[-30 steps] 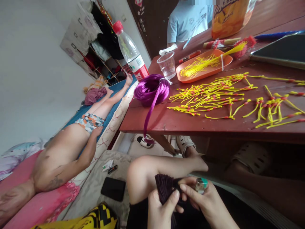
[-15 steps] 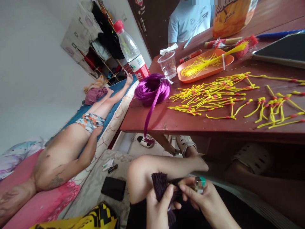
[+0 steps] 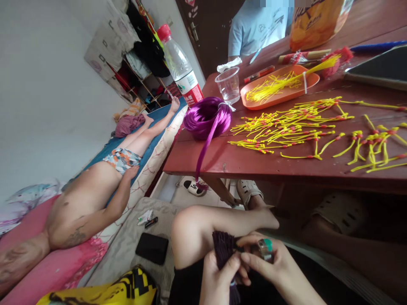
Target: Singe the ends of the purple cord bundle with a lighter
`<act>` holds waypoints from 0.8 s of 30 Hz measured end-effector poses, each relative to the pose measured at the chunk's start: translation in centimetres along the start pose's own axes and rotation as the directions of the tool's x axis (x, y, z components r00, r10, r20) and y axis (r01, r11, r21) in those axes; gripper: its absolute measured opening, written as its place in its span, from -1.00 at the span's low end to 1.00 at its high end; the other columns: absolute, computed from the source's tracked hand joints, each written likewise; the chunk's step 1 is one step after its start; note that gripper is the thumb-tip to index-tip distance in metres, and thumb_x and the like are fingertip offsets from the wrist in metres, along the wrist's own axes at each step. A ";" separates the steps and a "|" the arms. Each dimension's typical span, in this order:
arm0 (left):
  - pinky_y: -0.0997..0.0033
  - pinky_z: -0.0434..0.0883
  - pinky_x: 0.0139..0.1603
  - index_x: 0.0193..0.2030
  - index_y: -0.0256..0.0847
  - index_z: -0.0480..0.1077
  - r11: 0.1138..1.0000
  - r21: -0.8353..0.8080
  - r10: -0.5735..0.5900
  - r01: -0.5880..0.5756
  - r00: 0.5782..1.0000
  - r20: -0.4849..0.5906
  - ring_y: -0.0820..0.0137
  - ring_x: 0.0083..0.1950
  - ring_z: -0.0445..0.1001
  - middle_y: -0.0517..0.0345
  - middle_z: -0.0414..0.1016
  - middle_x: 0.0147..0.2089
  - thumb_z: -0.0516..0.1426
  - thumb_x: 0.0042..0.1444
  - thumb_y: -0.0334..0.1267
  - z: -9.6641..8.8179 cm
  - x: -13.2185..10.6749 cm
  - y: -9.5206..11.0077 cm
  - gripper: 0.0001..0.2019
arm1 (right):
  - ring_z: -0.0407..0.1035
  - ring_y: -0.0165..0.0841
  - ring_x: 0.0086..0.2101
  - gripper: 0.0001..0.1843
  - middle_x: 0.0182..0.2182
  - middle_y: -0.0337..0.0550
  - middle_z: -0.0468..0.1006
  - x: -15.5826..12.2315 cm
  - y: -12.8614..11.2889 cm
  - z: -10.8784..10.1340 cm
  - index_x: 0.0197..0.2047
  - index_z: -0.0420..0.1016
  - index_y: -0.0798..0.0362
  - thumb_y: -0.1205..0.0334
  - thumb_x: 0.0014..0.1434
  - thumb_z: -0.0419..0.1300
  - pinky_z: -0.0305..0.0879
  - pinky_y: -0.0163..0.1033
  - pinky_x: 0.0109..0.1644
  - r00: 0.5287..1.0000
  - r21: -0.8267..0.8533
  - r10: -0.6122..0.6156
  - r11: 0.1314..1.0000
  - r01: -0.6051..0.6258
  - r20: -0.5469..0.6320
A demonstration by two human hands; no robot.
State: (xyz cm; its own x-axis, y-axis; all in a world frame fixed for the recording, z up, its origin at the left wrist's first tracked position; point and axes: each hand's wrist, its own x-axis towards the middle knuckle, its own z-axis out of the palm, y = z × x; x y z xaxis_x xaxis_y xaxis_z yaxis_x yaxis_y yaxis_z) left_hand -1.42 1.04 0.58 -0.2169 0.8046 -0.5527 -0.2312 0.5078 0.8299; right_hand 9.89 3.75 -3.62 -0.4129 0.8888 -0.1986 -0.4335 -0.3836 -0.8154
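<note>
My left hand (image 3: 222, 273) is closed round a bundle of dark purple cords (image 3: 224, 248), whose even ends stick up above the thumb. Just beside it, my right hand (image 3: 270, 267) has a lighter (image 3: 265, 248) with a green top tucked between its bent fingers. The right thumb and forefinger come together at the side of the bundle; whether they pinch a cord there is hidden. Both hands are over my lap, below the table's front edge. On the table lie a coil of bright purple cord (image 3: 203, 120) and many knotted yellow cords (image 3: 295, 127) with red bits.
A red-brown table (image 3: 203, 163) stands ahead, bearing a plastic bottle (image 3: 179, 67), a clear cup (image 3: 228, 87) and an orange tray (image 3: 267, 103) of yellow cords. A person (image 3: 85, 199) lies on a bed at left; another person (image 3: 254, 31) sits across the table. A black tablet-like object (image 3: 151, 248) lies nearby.
Both hands have shifted slightly to the right, still close together. The lighter has tilted in my right hand, and my right fingertips have moved a little against the bundle.
</note>
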 end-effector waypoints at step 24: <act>0.49 0.28 -0.42 -0.44 -0.36 0.46 0.989 0.128 -0.115 0.069 0.911 0.397 0.42 -0.42 0.36 0.03 0.46 -0.44 0.26 -0.25 -0.31 -0.7 -0.2 0.0 -0.81 | 0.03 -0.59 -0.80 -0.64 -0.82 -0.36 0.25 -0.1 0.4 0.2 -0.53 0.36 0.20 0.00 -0.05 0.17 -0.20 -0.43 -0.69 0.988 0.116 0.153 0.982 -0.148 -0.036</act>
State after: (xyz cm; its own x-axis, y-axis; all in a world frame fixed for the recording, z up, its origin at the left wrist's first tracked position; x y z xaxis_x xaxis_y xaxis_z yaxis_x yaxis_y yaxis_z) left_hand -2.07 0.72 0.65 0.2055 0.7964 -0.5687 -0.1227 0.5975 0.7924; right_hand 9.60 3.48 -3.87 -0.4455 0.8282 -0.3400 -0.4580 -0.5371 -0.7083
